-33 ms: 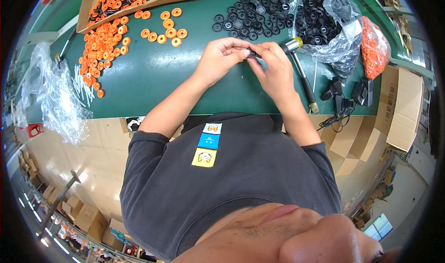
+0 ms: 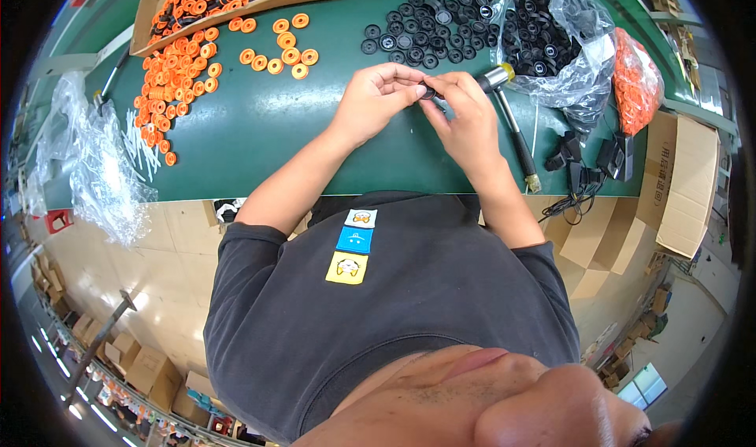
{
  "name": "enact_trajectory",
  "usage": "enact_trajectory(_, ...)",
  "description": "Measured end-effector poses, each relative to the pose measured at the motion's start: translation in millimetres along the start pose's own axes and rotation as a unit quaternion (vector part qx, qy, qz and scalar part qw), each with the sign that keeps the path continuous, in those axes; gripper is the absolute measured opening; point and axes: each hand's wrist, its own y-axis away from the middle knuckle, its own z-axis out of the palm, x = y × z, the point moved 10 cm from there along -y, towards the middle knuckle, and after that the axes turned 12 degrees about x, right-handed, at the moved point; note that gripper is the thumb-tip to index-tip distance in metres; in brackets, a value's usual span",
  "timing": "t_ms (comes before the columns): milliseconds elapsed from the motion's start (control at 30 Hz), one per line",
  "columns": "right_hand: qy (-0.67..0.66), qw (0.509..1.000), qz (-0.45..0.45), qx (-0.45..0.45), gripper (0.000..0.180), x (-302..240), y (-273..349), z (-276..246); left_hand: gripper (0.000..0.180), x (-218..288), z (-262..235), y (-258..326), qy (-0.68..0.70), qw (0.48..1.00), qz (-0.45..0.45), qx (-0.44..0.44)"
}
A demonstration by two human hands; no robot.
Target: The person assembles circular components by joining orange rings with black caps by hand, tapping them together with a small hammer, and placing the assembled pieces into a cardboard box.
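Observation:
My left hand and my right hand meet over the green table, fingertips pinching one small black round plastic part between them. Fingers cover most of that part, so its face is hidden. Beyond my hands spreads a pile of black ringed discs. Orange discs lie loose to the far left of my hands. Close by my right hand rests a mallet with a yellow-and-black head and a dark grip.
A cardboard tray of orange and black discs sits at the back left, a heap of orange discs beside it. Clear bags of black parts and orange parts lie right. Black adapters with cables sit near the front right edge.

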Motion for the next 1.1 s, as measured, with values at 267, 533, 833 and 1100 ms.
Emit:
enact_trajectory(267, -0.316, 0.908, 0.274, 0.027, 0.031, 58.1, 24.1, 23.4, 0.024, 3.3, -2.7, -0.5, 0.022, 1.000, 0.020, 0.001)
enact_trajectory(533, -0.378, 0.850, 0.366, -0.031, 0.024, 68.7, 35.1, 42.1, 0.023, 6.9, -3.9, 0.6, 0.024, 0.997, 0.069, 0.008)
enact_trajectory(833, -0.405, 0.834, 0.375, -0.020, 0.021, 70.1, 38.8, 48.3, 0.030, -2.9, -3.1, -5.2, 0.113, 0.993, 0.040, -0.004)
enact_trajectory(1100, -0.387, 0.833, 0.394, -0.026, 0.022, 72.8, 42.2, 48.3, 0.032, -5.0, -1.8, -4.5, 0.105, 0.994, 0.018, 0.008)
